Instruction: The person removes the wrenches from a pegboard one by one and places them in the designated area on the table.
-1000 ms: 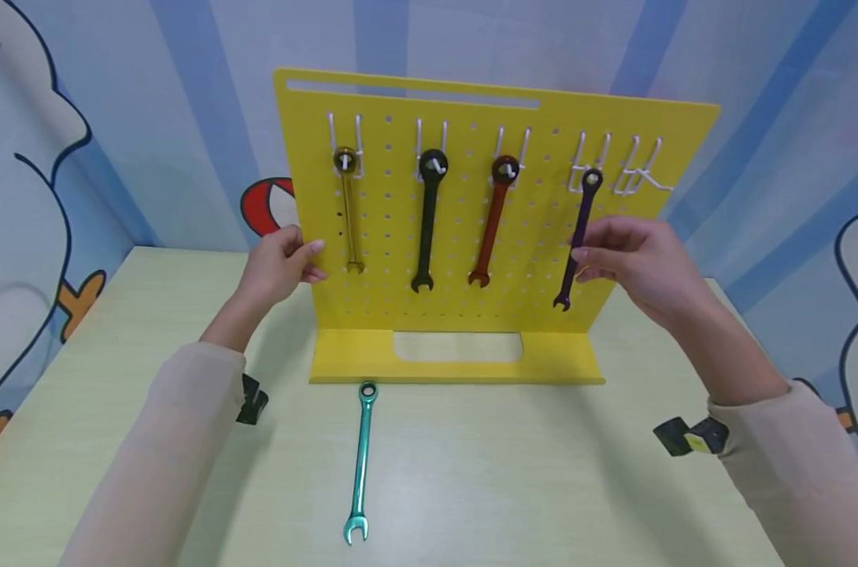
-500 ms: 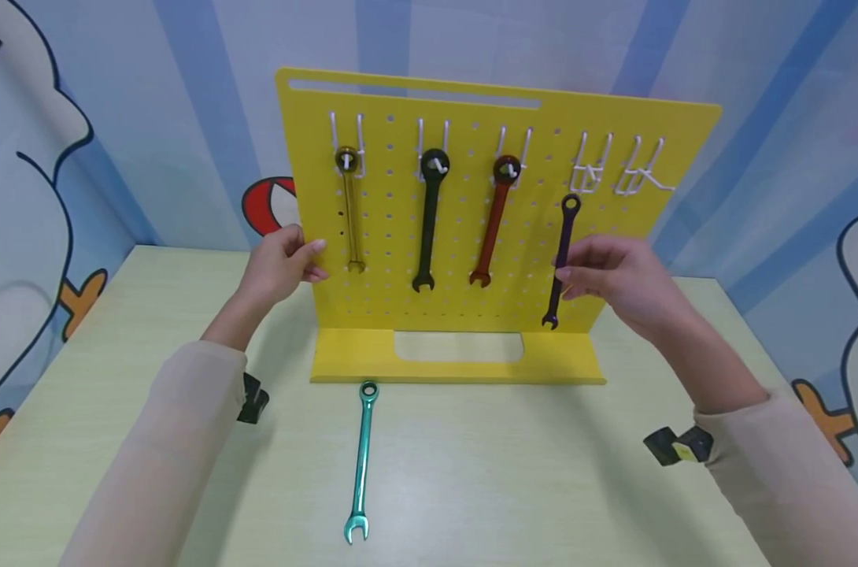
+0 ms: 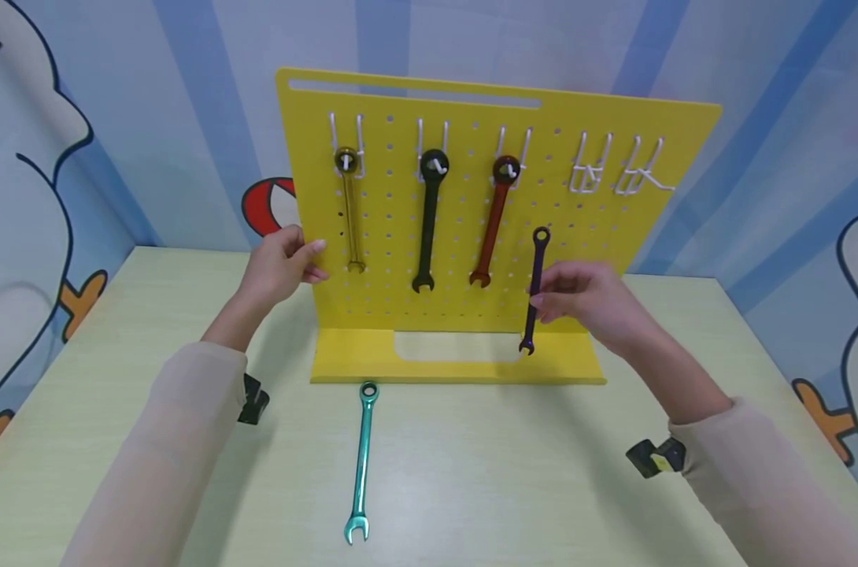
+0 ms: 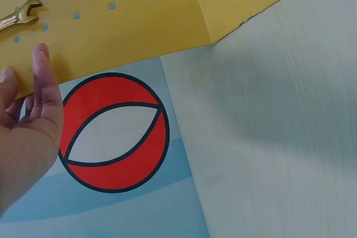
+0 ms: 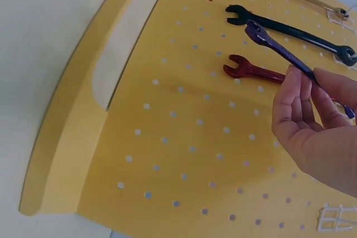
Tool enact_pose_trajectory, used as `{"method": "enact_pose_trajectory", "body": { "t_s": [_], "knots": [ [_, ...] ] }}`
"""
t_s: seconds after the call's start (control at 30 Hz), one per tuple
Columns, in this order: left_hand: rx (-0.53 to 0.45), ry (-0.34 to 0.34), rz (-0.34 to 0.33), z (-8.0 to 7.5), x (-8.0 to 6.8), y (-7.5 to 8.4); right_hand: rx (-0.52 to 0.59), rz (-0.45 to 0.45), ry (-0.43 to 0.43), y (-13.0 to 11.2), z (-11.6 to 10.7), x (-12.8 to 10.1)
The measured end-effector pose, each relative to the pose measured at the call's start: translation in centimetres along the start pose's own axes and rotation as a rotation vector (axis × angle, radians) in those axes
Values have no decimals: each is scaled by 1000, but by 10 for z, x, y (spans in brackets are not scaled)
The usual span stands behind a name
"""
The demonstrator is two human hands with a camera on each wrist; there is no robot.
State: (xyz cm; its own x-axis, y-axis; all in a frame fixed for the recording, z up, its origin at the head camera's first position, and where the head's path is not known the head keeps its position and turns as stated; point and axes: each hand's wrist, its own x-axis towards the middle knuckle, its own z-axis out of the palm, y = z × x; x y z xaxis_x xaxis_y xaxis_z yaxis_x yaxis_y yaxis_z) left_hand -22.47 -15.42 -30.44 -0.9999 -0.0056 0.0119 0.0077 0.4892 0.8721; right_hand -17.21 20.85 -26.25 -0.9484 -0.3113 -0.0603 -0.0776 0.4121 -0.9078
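My right hand [image 3: 592,303] pinches a purple wrench [image 3: 535,287] by its shaft, ring end up, in front of the lower right of a yellow pegboard [image 3: 471,315]. With my left hand [image 3: 276,264] I hold the board's left edge, thumb in front. A gold wrench [image 3: 352,220], a black wrench [image 3: 429,224] and a red wrench [image 3: 493,224] hang from hooks by their ring ends. The right wrist view shows the purple wrench [image 5: 284,52] between thumb and fingers, apart from the board. Flat on the table lies a teal wrench [image 3: 362,465].
Two white hooks, one [image 3: 586,177] beside the other [image 3: 637,179], bear nothing at the board's upper right. The board's base [image 3: 351,358] stands on a pale table [image 3: 486,472]. Behind is a blue striped backdrop [image 3: 457,39] with cartoon figures.
The purple wrench has come off its hook. My right hand has carried it down and to the left, away from the hooks. The left hand has stayed on the board's edge.
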Motion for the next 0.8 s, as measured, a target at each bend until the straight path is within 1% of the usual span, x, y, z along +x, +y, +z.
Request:
{"method": "enact_pose_trajectory", "body": {
  "t_s": [0.37, 0.57, 0.6, 0.8],
  "knots": [
    [-2, 4, -5, -1, -2, 1, -21, 45, -50, 12, 18, 4],
    [-3, -1, 7, -1, -3, 1, 9, 50, -84, 16, 26, 5],
    [-50, -15, 21, -1, 6, -12, 17, 50, -93, 16, 28, 5],
    [-58, -16, 25, -1, 7, -12, 15, 41, -140, 18, 33, 5]
  ]
}}
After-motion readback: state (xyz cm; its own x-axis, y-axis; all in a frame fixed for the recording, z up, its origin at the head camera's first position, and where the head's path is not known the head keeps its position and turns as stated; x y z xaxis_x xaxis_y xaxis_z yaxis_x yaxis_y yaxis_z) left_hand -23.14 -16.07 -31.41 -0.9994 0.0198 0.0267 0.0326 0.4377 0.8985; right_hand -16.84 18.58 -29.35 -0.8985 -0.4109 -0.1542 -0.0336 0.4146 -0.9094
